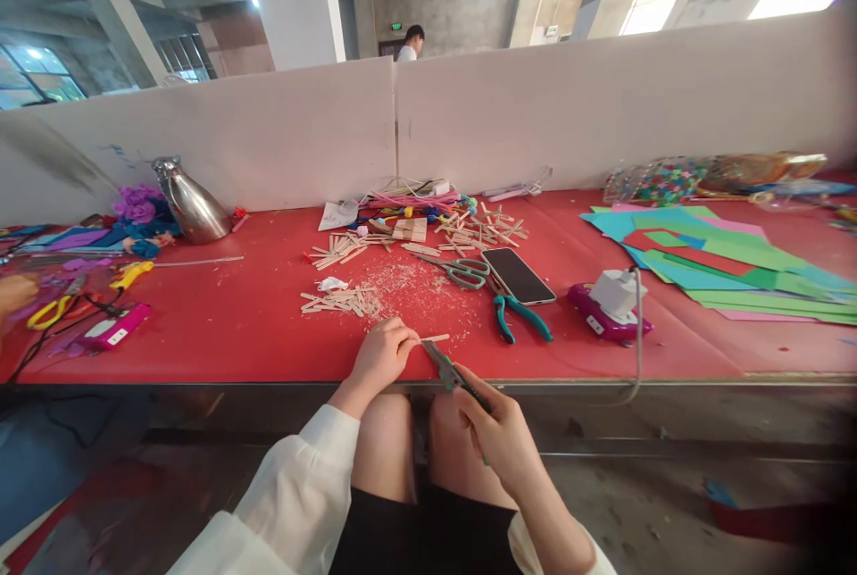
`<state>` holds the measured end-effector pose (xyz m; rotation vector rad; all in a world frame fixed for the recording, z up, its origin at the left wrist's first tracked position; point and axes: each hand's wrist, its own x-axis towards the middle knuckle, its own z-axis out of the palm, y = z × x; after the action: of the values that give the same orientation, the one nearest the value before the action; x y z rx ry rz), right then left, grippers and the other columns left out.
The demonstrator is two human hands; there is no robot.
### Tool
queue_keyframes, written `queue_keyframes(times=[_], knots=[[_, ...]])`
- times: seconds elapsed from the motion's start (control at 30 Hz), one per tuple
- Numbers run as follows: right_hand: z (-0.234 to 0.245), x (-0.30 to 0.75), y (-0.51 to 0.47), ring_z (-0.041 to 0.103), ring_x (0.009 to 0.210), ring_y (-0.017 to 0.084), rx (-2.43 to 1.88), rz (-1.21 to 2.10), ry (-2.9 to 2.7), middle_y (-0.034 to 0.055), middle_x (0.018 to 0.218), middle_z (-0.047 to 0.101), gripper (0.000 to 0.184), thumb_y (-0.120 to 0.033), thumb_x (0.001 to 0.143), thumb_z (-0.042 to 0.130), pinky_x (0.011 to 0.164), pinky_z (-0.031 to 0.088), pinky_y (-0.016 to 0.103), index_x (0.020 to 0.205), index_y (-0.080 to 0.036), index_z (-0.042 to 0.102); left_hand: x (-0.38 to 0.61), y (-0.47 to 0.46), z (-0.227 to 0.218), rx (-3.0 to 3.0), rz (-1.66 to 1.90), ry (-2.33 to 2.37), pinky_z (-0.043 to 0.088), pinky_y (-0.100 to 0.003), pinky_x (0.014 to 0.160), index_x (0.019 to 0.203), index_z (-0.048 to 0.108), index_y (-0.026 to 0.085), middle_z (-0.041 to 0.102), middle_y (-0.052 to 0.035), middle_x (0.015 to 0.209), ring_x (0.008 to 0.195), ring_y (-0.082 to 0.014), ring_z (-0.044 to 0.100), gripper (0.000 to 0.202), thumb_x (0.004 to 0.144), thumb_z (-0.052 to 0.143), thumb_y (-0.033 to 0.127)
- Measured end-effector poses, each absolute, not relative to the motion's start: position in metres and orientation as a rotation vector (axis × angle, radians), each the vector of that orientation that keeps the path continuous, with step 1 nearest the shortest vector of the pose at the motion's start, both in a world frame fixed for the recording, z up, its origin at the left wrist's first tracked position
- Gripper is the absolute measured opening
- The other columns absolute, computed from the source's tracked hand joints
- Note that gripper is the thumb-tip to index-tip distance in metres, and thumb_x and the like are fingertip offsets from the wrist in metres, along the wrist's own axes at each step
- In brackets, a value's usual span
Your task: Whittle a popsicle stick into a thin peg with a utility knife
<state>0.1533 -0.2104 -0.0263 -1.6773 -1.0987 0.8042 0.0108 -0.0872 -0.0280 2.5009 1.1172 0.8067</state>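
Near the table's front edge, my left hand [386,352] pinches a thin wooden craft stick [436,338], whose pale end sticks out to the right of the fingertips. My right hand [494,419] is wrapped round a green and black utility knife [447,370]. The knife's blade points up and left and meets the stick close to my left fingers; whether it is cutting in cannot be made out. Pale wood shavings [408,285] are scattered over the red table beyond my hands. A small pile of cut sticks [338,301] lies just past my left hand.
Scissors [465,271], a phone [519,276] and teal-handled pliers [519,316] lie ahead to the right. A purple power strip [609,312] holds a white charger. Coloured paper [716,258] spreads at right. A steel jug [191,204] stands at left. Another person's hand [17,291] shows at the left edge.
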Motion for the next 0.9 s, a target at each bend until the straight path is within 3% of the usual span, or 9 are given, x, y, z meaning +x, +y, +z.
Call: queue_keyframes(times=[0.4,0.53,0.73,0.9], knots=[[-0.024,0.157,-0.217,0.05,0.043,0.011,-1.839,0.612,-1.368,0.0016,0.059,0.066,0.047,-0.039,0.081,0.038,0.047,0.039,0.02,0.12,-0.018,0.055,0.011,-0.088,-0.028,2.512,0.805,1.126,0.042,-0.024,0.071,0.078,0.062,0.018,0.057,-0.0016,0.078,0.077,-0.0133,0.054,0.016,0.084,0.047,0.02],[-0.022,0.153,-0.217,0.046,0.039,0.011,-1.935,0.588,-1.385,0.0006,0.054,0.063,0.049,-0.038,0.082,0.037,0.047,0.039,0.021,0.125,-0.019,0.051,0.011,-0.088,-0.027,2.522,0.801,1.126,0.042,-0.024,0.072,0.077,0.061,0.018,0.057,-0.0017,0.078,0.077,-0.0136,0.054,0.015,0.084,0.048,0.018],[-0.023,0.147,-0.214,0.047,0.042,0.011,-1.887,0.649,-1.342,0.0005,0.053,0.061,0.048,-0.036,0.08,0.039,0.049,0.04,0.021,0.121,-0.017,0.054,0.013,-0.088,-0.027,2.537,0.811,1.107,0.043,-0.024,0.072,0.075,0.061,0.018,0.057,-0.0013,0.077,0.076,-0.0133,0.055,0.014,0.082,0.049,0.016],[-0.025,0.148,-0.21,0.035,0.034,0.008,-1.708,0.95,-1.061,-0.0058,0.045,0.048,0.055,-0.04,0.075,0.044,0.036,0.03,0.021,0.122,-0.012,0.052,0.012,-0.088,-0.027,2.53,0.819,1.118,0.043,-0.025,0.073,0.075,0.061,0.017,0.058,-0.0014,0.078,0.077,-0.0137,0.055,0.013,0.082,0.05,0.015]])
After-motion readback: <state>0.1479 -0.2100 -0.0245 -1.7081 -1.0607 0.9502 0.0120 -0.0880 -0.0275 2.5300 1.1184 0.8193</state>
